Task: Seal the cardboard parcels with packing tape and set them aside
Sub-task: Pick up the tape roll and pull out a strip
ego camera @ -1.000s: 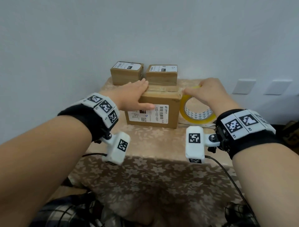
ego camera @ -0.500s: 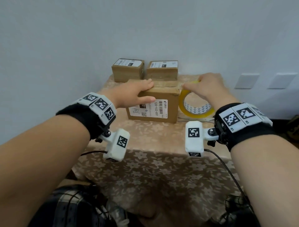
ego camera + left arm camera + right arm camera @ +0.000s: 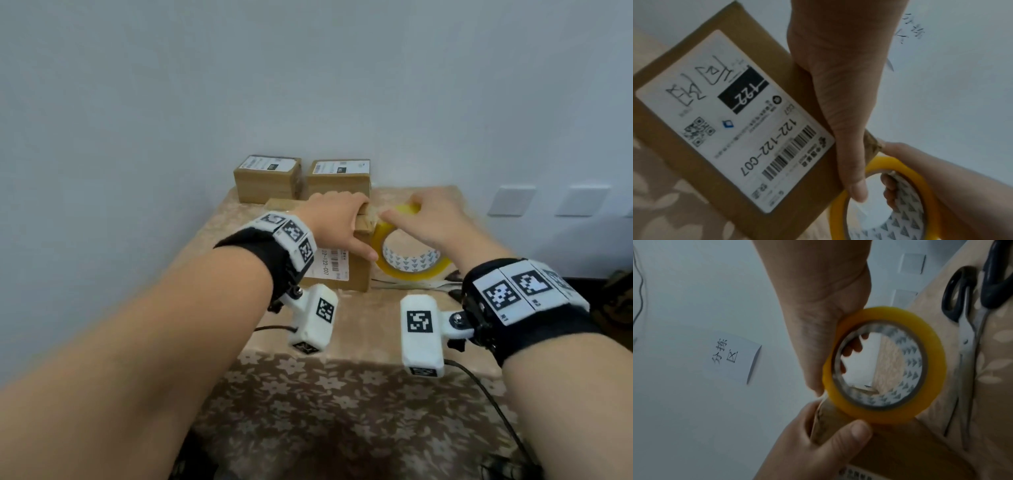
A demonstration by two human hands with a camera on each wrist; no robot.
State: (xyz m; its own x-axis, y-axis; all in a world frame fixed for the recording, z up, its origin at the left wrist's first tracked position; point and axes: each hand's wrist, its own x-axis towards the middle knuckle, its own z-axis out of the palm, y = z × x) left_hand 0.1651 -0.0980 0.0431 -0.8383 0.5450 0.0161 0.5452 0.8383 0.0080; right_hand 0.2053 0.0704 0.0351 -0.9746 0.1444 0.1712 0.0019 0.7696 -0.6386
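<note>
A brown cardboard parcel (image 3: 356, 277) with a white shipping label stands on the table. My left hand (image 3: 337, 222) grips its top right corner, fingers curled over the top edge and thumb down the front face (image 3: 849, 146). Right beside that corner, my right hand (image 3: 435, 219) holds a yellow packing tape roll (image 3: 411, 274) upright, fingers through its core (image 3: 851, 347). The roll (image 3: 931, 353) touches the parcel's right edge (image 3: 900, 459) next to the left thumb. I cannot see any loose tape end.
Two small labelled parcels (image 3: 267, 181) (image 3: 339, 181) stand side by side at the back against the wall. Black-handled scissors (image 3: 970, 337) lie on the floral tablecloth (image 3: 359, 325) to the right of the roll. A paper note (image 3: 731, 356) hangs on the wall.
My left hand has slid right along the parcel's top to its right corner. The right hand and tape roll have closed in on that corner.
</note>
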